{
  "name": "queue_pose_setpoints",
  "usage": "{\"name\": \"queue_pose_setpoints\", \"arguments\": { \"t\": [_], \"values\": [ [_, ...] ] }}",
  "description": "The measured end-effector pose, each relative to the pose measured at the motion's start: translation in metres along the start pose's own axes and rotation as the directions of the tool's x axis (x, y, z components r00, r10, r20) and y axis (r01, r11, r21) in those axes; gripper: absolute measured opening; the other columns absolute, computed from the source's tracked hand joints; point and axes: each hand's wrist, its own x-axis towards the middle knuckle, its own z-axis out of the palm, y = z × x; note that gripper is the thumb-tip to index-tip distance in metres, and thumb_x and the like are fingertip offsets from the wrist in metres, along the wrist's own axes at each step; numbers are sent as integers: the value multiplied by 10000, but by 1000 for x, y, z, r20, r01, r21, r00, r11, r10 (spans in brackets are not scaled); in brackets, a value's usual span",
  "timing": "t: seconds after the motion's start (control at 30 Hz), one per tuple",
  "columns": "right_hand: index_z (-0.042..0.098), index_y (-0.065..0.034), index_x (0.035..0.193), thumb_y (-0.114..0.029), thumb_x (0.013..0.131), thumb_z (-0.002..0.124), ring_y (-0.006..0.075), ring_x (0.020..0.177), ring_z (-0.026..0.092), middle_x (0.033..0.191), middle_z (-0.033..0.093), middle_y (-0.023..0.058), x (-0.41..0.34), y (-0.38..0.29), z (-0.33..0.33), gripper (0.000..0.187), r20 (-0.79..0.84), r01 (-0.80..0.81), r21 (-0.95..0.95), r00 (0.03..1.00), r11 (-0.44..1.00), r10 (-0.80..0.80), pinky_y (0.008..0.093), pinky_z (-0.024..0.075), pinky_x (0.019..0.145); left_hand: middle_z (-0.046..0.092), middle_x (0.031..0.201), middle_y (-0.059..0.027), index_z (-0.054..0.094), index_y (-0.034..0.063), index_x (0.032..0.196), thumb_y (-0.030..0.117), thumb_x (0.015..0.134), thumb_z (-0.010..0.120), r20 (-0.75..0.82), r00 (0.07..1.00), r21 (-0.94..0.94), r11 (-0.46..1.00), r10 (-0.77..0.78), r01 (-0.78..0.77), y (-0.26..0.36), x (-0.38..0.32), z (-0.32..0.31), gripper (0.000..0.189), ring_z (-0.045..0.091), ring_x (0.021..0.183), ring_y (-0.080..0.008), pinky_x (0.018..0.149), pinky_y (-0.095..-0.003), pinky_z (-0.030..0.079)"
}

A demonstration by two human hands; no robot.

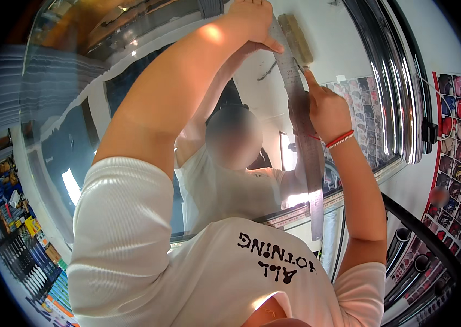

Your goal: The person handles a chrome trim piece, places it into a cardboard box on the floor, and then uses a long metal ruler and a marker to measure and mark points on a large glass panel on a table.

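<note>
A long steel ruler (297, 94) lies slantwise on a glossy, reflective glass tabletop (250, 192), its near end reaching past the table's front edge. My left hand (255, 20) presses on the far part of the ruler, thumb spread along it. Close to the ruler's right edge, my right hand (329, 108) grips a thin pointed tool (299, 65) with the index finger stretched along it. Most of the tool is hidden by the fingers, so its exact kind is unclear. A worn yellowish block (295, 39) sits right of the ruler's far part.
Glossy dark rolls (385, 81) run along the right side. A printed measuring strip (328, 200) follows the table's front edge. More rolls (420, 263) stand below at right, near a picture-covered poster (457, 163). Several tools and packages (30, 249) are at lower left. My reflection shows in the glass.
</note>
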Motion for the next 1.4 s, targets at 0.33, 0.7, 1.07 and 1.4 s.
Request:
{"name": "queue_pose_setpoints", "arguments": {
  "t": [0.33, 0.7, 1.07, 1.4],
  "values": [
    [464, -102, 1211, -26, 697, 533, 258, 495, 548, 609, 531, 102, -77, -2, -8, 524, 1, -33, -22, 999, 999, 33, 355, 457, 461, 302, 1307, -276, 327, -104, 1233, 649, 487, 670, 23, 1000, 46, 999, 0, -1, 11, -1, -10, 1114, 250, 1258, -344, 1039, -475, 126],
    [424, -65, 1224, -23, 695, 508, 281, 601, 589, 688, 573, 124, -74, -2, -18, 537, 68, 17, -87, 998, 996, -11, 358, 490, 543, 550, 1084, -192, 594, -7, 1011, 545, 538, 703, -45, 997, -51, 997, -58, 55, 39, 40, 50, 735, 490, 1071, -308, 965, -433, 301],
    [425, -50, 1170, -53, 749, 469, 297, 652, 612, 700, 596, 152, -73, 1, -19, 423, 89, 12, -118, 996, 993, -1, 370, 498, 560, 623, 854, -119, 655, 44, 796, 548, 458, 725, 71, 992, -44, 994, 103, -100, 100, -39, 10, 611, 596, 802, -265, 644, -377, 486],
    [421, -114, 1215, -69, 747, 504, 299, 652, 599, 731, 595, 135, -76, 5, -9, 477, 68, -7, -89, 998, 996, 13, 394, 492, 579, 609, 947, -200, 644, -9, 895, 582, 462, 716, 232, 971, 121, 988, 62, -92, 124, -72, -11, 736, 564, 934, -339, 845, -383, 421]
  ]
}}
